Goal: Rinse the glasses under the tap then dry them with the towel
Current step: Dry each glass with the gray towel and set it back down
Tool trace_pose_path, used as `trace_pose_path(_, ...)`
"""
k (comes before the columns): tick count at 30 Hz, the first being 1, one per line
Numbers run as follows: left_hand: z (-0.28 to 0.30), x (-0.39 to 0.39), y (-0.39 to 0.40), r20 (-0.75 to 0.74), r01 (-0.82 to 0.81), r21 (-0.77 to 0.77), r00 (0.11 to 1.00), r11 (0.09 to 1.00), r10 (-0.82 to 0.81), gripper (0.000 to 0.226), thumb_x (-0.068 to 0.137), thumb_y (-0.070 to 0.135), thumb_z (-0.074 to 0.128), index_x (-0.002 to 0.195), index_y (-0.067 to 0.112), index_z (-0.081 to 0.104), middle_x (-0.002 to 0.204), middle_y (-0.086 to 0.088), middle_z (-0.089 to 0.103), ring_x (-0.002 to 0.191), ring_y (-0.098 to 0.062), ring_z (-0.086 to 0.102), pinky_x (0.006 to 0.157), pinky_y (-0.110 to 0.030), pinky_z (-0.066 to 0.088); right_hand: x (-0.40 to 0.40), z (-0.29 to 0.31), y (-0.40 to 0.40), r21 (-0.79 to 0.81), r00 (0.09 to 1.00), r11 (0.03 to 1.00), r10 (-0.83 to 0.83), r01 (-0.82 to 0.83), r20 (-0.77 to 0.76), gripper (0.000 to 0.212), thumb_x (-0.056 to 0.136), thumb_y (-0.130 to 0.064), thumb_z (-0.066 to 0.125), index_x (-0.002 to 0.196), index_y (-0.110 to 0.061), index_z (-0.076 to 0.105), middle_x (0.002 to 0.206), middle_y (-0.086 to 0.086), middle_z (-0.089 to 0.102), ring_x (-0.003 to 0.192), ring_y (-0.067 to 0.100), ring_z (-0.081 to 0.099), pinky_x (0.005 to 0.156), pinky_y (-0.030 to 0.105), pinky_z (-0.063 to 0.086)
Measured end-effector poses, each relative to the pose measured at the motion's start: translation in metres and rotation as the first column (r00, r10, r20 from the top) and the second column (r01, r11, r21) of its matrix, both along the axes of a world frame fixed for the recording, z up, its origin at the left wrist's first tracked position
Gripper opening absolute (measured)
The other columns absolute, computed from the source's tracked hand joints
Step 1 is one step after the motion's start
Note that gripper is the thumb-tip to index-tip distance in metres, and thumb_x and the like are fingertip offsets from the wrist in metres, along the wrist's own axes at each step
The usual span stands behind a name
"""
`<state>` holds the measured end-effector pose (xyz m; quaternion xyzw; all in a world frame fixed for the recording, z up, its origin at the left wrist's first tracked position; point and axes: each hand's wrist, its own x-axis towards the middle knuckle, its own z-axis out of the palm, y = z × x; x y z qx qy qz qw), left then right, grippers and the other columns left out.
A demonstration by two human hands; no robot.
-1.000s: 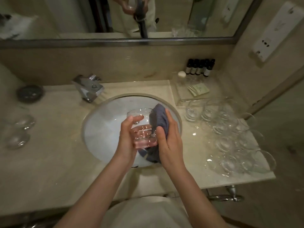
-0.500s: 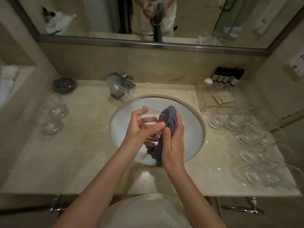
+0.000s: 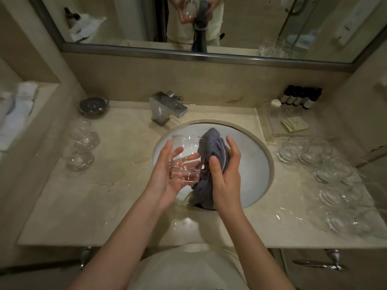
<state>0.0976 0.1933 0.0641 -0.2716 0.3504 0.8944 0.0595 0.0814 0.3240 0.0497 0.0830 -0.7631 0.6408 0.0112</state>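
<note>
Over the round white sink (image 3: 257,162), my left hand (image 3: 167,174) cradles a clear glass tumbler (image 3: 185,158) from below, fingers curled round its lower part, mouth tilted away from me. My right hand (image 3: 227,172) holds a grey towel (image 3: 209,155) bunched against the tumbler's right side, thumb in front and fingers behind the cloth. The towel's tail hangs down to the sink's near rim. The chrome tap (image 3: 167,108) stands behind the sink, and no water runs from it.
Several clear glasses (image 3: 326,164) crowd the counter to the right; three more glasses (image 3: 83,147) stand on the left. A dark soap dish (image 3: 94,105) sits at back left, small dark bottles (image 3: 299,98) at back right. A mirror (image 3: 209,21) spans the wall.
The view has swung left. My left hand has shifted from gripping the tumbler's side to holding it from underneath, and the towel now lies against the glass's side.
</note>
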Motion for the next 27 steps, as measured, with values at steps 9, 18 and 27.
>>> trace_pose_path(9, -0.008, 0.012, -0.036, 0.046, 0.073, -0.203, 0.997, 0.976, -0.065, 0.061, 0.056, 0.06, 0.064, 0.102, 0.021, 0.069, 0.096, 0.003, 0.063, 0.074, -0.019, 0.072, 0.053, -0.029, 0.054, -0.008, 0.016, 0.014, 0.108, 0.976, 0.978, 0.191, -0.18, -0.103, 0.028, 0.082, -0.032, 0.069, 0.109, -0.034, 0.059, 0.103, -0.026, 0.066, 0.097, 0.0, 0.063, 0.082, 0.014, 0.047)
trace_pose_path(18, -0.005, 0.017, -0.045, 0.023, 0.08, -0.387, 0.997, 0.919, -0.078, 0.059, 0.065, 0.053, 0.07, 0.105, 0.011, 0.06, 0.094, -0.004, 0.069, 0.072, -0.019, 0.071, 0.058, -0.036, 0.056, -0.003, 0.018, -0.003, 0.323, 0.889, 0.851, 0.454, -0.414, -0.058, 0.039, 0.084, -0.047, 0.059, 0.115, -0.026, 0.068, 0.112, -0.016, 0.068, 0.103, -0.002, 0.062, 0.09, 0.023, 0.049)
trace_pose_path(27, -0.006, 0.01, -0.038, 0.006, 0.012, -0.664, 1.0, 0.747, -0.011, 0.028, 0.075, 0.031, 0.081, 0.073, 0.013, 0.059, 0.074, -0.006, 0.064, 0.062, -0.016, 0.06, 0.057, -0.03, 0.049, -0.005, 0.014, -0.011, 0.64, 0.724, 0.476, 0.663, -0.604, 0.19, 0.092, 0.068, -0.058, 0.078, 0.147, -0.043, 0.032, 0.14, -0.018, 0.051, 0.121, 0.008, 0.052, 0.099, 0.033, 0.045)
